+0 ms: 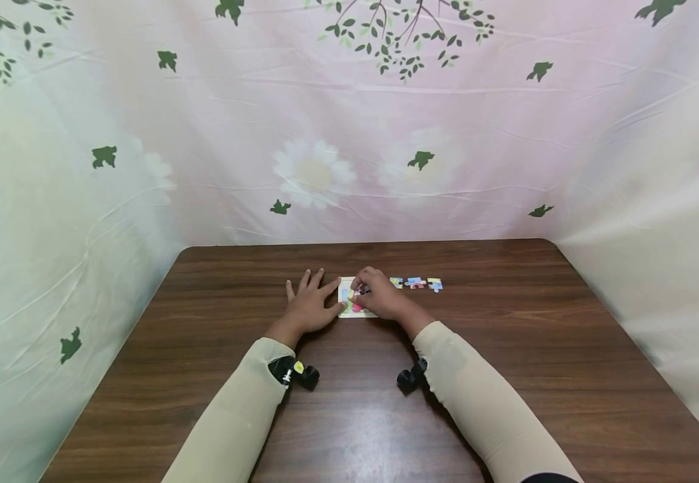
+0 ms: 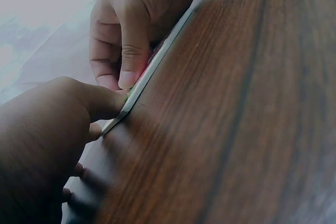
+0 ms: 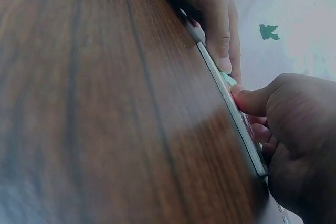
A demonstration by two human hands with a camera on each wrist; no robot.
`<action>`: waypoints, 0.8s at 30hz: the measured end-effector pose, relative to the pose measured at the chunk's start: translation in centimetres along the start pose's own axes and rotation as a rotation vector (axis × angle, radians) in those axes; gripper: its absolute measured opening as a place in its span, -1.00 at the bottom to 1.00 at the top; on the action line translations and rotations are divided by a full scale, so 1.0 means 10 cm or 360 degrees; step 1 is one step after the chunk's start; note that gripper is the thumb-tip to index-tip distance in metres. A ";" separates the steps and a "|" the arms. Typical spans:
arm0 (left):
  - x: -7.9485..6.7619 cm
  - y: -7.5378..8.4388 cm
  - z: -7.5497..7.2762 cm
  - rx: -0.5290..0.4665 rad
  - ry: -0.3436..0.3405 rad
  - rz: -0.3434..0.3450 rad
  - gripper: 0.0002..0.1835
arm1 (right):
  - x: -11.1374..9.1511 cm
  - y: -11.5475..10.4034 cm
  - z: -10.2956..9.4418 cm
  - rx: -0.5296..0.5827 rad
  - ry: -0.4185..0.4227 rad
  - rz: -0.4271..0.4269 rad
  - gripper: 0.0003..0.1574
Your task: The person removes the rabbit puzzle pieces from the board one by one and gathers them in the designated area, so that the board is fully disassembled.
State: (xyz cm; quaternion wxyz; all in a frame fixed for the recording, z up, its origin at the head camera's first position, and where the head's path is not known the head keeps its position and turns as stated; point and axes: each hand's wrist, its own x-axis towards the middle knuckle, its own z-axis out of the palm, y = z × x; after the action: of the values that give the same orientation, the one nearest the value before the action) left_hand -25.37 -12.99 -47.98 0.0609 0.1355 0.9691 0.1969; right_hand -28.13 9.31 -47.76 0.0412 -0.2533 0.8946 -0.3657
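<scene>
A small jigsaw puzzle board (image 1: 343,313) with a white border and a colourful picture lies flat on the table. My left hand (image 1: 310,309) rests at its left side, fingers spread, thumb pressing the board's edge. Over the board, my right hand (image 1: 380,295) has its fingers curled and pinches a puzzle piece (image 1: 358,292) against the picture, mostly hidden by the fingers. The left wrist view shows the right thumb (image 2: 132,66) close to the left thumb (image 2: 113,102). In the right wrist view, the board's pale edge (image 3: 231,106) runs below both hands.
To the right of the board, several loose puzzle pieces (image 1: 415,282) lie in a row on the brown wooden table (image 1: 506,349). A printed cloth (image 1: 349,114) with flowers and leaves hangs behind the table and along both sides.
</scene>
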 end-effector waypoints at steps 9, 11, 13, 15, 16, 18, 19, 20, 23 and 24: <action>0.00 0.02 -0.01 0.0011 -0.0007 -0.0009 -0.22 | -0.01 0.00 0.00 0.0030 0.0025 0.0017 -0.84; 0.00 0.02 -0.01 0.0013 -0.0006 -0.0009 -0.22 | -0.01 0.00 0.00 0.0050 0.0030 0.0025 -0.83; 0.00 0.02 -0.01 0.0016 -0.0004 -0.0006 -0.22 | -0.02 -0.01 -0.01 0.0067 0.0040 0.0033 -0.82; 0.00 0.02 -0.01 0.0023 -0.0004 -0.0005 -0.22 | -0.02 -0.01 -0.01 0.0079 0.0056 0.0037 -0.82; -0.01 0.02 -0.01 0.0021 -0.0002 -0.0003 -0.22 | -0.02 -0.02 -0.01 0.0081 0.0063 0.0036 -0.81; -0.01 0.03 -0.02 0.0019 0.0000 0.0001 -0.22 | -0.02 -0.02 -0.01 0.0078 0.0072 0.0031 -0.82; -0.01 0.03 -0.02 0.0015 0.0001 0.0002 -0.22 | -0.02 -0.02 -0.01 0.0077 0.0073 0.0025 -0.82; -0.01 0.03 -0.02 0.0016 0.0003 0.0003 -0.23 | -0.02 -0.02 -0.01 0.0081 0.0072 0.0026 -0.82; -0.02 0.03 -0.02 0.0017 0.0005 0.0003 -0.23 | -0.02 -0.03 -0.01 0.0098 0.0061 0.0036 -0.82; -0.02 0.03 -0.02 0.0020 0.0002 -0.0001 -0.23 | -0.02 -0.03 -0.01 0.0102 0.0060 0.0037 -0.81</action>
State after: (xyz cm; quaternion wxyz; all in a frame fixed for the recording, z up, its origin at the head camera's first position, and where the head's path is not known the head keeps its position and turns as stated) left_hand -25.13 -12.88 -47.63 0.0594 0.1356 0.9704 0.1909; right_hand -27.84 9.32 -47.54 0.0366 -0.2343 0.8860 -0.3984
